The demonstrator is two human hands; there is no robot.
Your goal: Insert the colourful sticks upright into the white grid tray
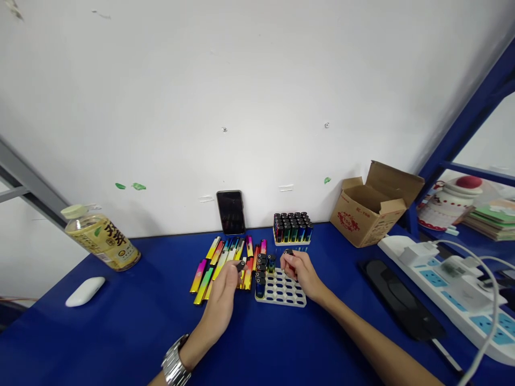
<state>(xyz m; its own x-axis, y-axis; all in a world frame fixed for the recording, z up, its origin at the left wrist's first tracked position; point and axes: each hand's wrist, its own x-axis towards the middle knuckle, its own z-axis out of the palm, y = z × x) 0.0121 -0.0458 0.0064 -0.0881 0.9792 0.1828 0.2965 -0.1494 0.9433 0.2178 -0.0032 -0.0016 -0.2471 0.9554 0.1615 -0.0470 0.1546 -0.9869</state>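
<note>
A white perforated tray [286, 294] lies on the blue table, with several black-capped colourful tubes standing in its left holes [261, 268]. My left hand [225, 292] hovers over a pile of rainbow-coloured sticks [219, 260] and pinches a small black-capped piece [240, 265]. My right hand [300, 271] rests over the tray's far edge, fingers closed round another dark-capped piece [288, 252]. Behind it stands a second white tray full of the same tubes [293, 228].
A phone [230, 212] leans on the wall. A tea bottle [100, 238] and white mouse [85, 291] lie left. An open cardboard box [372, 206], a black flat device [398, 297] and a white power strip [450, 284] sit right.
</note>
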